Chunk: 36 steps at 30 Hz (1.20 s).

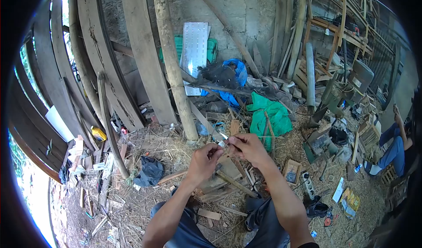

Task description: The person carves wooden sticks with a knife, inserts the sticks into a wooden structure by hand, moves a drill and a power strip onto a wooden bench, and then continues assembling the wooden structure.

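Note:
Both hands meet in front of me, above my knees. My right hand [248, 148] is closed, with a slim, pale, pointed piece [223, 136] sticking out past its fingertips; its kind is too small to make out. Close against it, my left hand [205, 161] pinches a small whitish piece [221, 144] between thumb and fingers. Whether the two pieces touch, I cannot tell. Beneath the hands lie a flat board [222, 172] and a wooden stick [237, 185] on the straw-strewn ground.
Wooden planks [147, 54] and a pole [169, 63] lean ahead on the left. A green sheet [270, 118] lies beyond the hands, a black bag [149, 172] to the left. On the right are a wooden box [292, 171], a power strip [308, 184] and a seated person [395, 149].

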Motion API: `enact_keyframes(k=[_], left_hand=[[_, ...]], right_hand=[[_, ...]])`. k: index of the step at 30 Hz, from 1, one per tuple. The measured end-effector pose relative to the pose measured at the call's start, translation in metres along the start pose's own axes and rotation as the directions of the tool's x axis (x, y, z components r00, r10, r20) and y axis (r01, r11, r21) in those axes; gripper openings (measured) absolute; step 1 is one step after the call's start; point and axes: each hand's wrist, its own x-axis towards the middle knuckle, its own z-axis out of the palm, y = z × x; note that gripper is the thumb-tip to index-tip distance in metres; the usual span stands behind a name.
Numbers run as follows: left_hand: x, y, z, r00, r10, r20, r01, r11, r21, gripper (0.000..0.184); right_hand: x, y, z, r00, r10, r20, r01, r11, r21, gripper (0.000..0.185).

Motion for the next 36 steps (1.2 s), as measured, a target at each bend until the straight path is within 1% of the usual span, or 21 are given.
enact_keyframes(k=[3,4,6,8,10,11,12,13,15,16,18,22,24,25,27,28,30,31,32,34,36], left_hand=[[-0.001,0.001,0.0,0.995,0.097,-0.022,-0.095,0.992,0.078,0.014],[-0.002,-0.001,-0.002,0.995,0.092,-0.026,-0.09,0.993,0.077,0.014],[-0.006,-0.005,-0.006,0.998,0.047,0.034,-0.048,0.998,0.036,0.013],[-0.006,-0.009,-0.014,0.997,0.057,0.051,-0.061,0.995,0.077,0.013],[-0.005,-0.017,-0.025,0.996,0.058,0.064,-0.065,0.991,0.116,0.013],[0.001,-0.023,-0.032,0.989,0.136,0.058,-0.144,0.972,0.185,0.012],[0.009,-0.026,-0.037,0.975,0.214,0.057,-0.221,0.942,0.254,0.011],[0.019,-0.027,-0.038,0.975,0.215,0.057,-0.222,0.942,0.251,0.011],[0.029,-0.031,-0.039,0.946,0.324,-0.01,-0.307,0.906,0.292,0.009],[0.033,-0.03,-0.036,0.944,0.329,-0.017,-0.309,0.905,0.293,0.009],[0.037,-0.023,-0.025,0.909,0.416,-0.037,-0.389,0.875,0.29,0.011],[0.031,-0.007,-0.021,0.926,0.376,-0.04,-0.346,0.885,0.31,0.009],[0.031,-0.008,-0.021,0.934,0.341,-0.108,-0.296,0.906,0.303,0.01],[0.031,-0.006,-0.021,0.929,0.353,-0.111,-0.304,0.899,0.314,0.01],[0.027,-0.002,-0.022,0.948,0.258,-0.187,-0.226,0.958,0.178,0.01],[0.02,0.006,-0.025,0.945,0.262,-0.197,-0.225,0.956,0.19,0.01],[0.006,0.017,-0.028,0.977,0.132,-0.17,-0.105,0.981,0.161,0.011],[-0.003,0.014,-0.029,0.972,0.136,-0.19,-0.103,0.979,0.174,0.014],[-0.015,0.013,-0.026,0.971,0.134,-0.2,-0.097,0.978,0.184,0.014],[-0.047,0.022,-0.022,0.981,-0.043,-0.19,0.064,0.992,0.11,0.016],[-0.066,0.005,-0.013,0.973,-0.029,-0.228,0.048,0.996,0.077,0.017]], right_hand=[[0.001,0.001,-0.005,0.999,-0.002,-0.047,0.0,0.999,-0.052,0.02],[0.004,0.0,-0.011,0.999,0.002,-0.043,-0.004,0.999,-0.054,0.02],[0.011,-0.002,-0.031,0.961,-0.048,-0.272,0.039,0.998,-0.04,0.022],[0.015,-0.001,-0.06,0.904,-0.105,-0.414,0.127,0.992,0.026,0.023],[0.014,0.002,-0.08,0.88,-0.137,-0.454,0.164,0.986,0.022,0.023],[0.015,0.005,-0.086,0.849,-0.168,-0.502,0.205,0.979,0.02,0.023],[0.014,0.005,-0.083,0.85,-0.169,-0.499,0.204,0.979,0.016,0.023],[0.012,0.004,-0.075,0.88,-0.164,-0.446,0.181,0.983,-0.003,0.024],[0.008,0.003,-0.057,0.923,-0.153,-0.352,0.134,0.988,-0.079,0.025],[0.01,0.002,-0.045,0.924,-0.16,-0.348,0.14,0.987,-0.084,0.025],[0.01,0.002,-0.021,0.958,-0.168,-0.231,0.148,0.984,-0.103,0.024],[0.008,-0.004,0.009,0.956,-0.19,-0.224,0.18,0.982,-0.062,0.023],[0.008,-0.004,0.01,0.935,-0.163,-0.315,0.195,0.978,0.073,0.021],[0.011,-0.002,0.006,0.934,-0.176,-0.309,0.209,0.975,0.077,0.021],[0.018,0.005,-0.007,0.931,-0.139,-0.337,0.221,0.95,0.221,0.019],[0.019,0.007,-0.009,0.935,-0.145,-0.323,0.225,0.948,0.225,0.019],[0.017,0.011,-0.009,0.951,-0.113,-0.288,0.193,0.944,0.268,0.019],[0.012,0.015,-0.008,0.944,-0.153,-0.291,0.214,0.958,0.189,0.018],[0.011,0.017,-0.008,0.948,-0.154,-0.278,0.213,0.957,0.196,0.018],[0.003,0.018,0.0,0.956,-0.11,-0.271,0.19,0.939,0.287,0.018],[-0.003,0.017,0.006,0.965,-0.147,-0.217,0.207,0.935,0.289,0.02]])
